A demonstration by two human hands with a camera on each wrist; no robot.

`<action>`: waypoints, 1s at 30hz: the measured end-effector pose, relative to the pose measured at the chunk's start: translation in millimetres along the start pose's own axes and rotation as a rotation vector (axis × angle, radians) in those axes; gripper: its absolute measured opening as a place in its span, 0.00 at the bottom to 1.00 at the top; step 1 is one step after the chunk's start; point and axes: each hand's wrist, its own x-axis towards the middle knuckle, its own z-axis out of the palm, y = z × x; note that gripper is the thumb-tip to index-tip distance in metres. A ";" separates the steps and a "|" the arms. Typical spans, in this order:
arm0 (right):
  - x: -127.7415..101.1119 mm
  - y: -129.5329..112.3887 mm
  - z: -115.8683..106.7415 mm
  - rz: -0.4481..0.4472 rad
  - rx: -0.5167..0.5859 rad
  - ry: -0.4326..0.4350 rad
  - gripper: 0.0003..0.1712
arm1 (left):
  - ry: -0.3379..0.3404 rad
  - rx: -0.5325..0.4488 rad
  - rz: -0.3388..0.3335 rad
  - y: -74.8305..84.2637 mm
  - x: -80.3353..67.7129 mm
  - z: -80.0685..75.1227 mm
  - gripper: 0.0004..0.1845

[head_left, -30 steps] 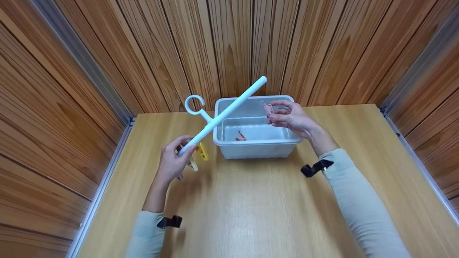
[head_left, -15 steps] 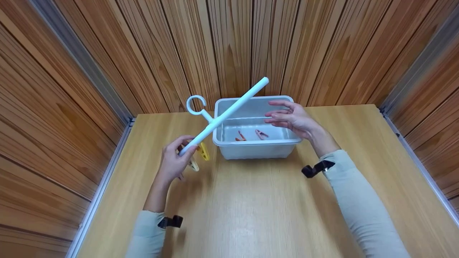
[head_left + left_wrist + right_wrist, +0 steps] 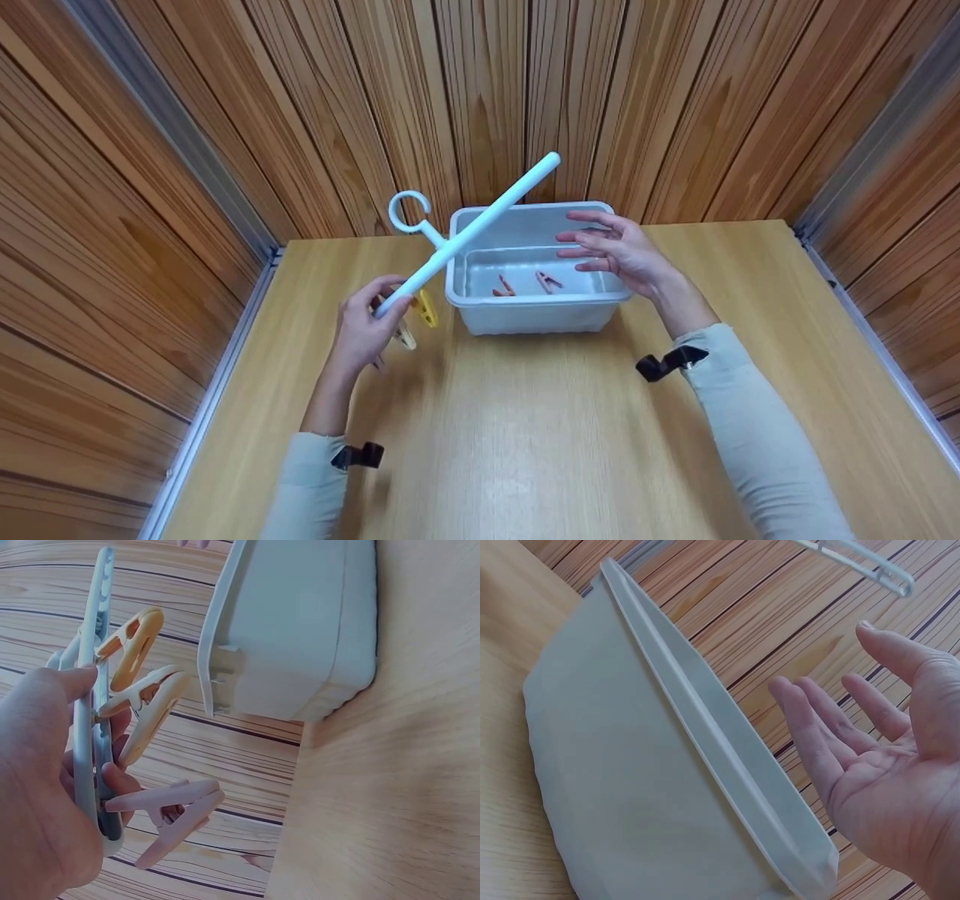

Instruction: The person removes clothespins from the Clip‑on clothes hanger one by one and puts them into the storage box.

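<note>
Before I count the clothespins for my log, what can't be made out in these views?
- Head view: the pegs on the bar are mostly hidden behind the left hand; only yellow and cream tips show.
- Left wrist view: the bin shows only its outer wall; its inside is hidden.
- Right wrist view: the bin's rim blocks its contents; the right hand is cut off by the frame edge.
- Head view: the two pegs in the bin are too small for detail.

The left hand (image 3: 362, 330) hides the hanger bar's (image 3: 469, 234) lower end; pegs there partly covered.
</note>
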 end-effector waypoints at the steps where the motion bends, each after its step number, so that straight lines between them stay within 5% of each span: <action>1: -1.4 -0.3 0.7 -0.007 0.000 0.000 0.36 | 0.003 0.007 -0.003 0.9 1.0 0.1 0.15; 15: -14.1 2.7 10.2 -0.182 0.036 0.044 0.26 | 0.043 0.063 -0.027 10.4 16.4 -0.8 0.16; 30: -31.0 13.0 28.5 -0.595 -0.314 0.237 0.36 | 0.025 0.184 -0.007 13.8 23.0 -5.5 0.19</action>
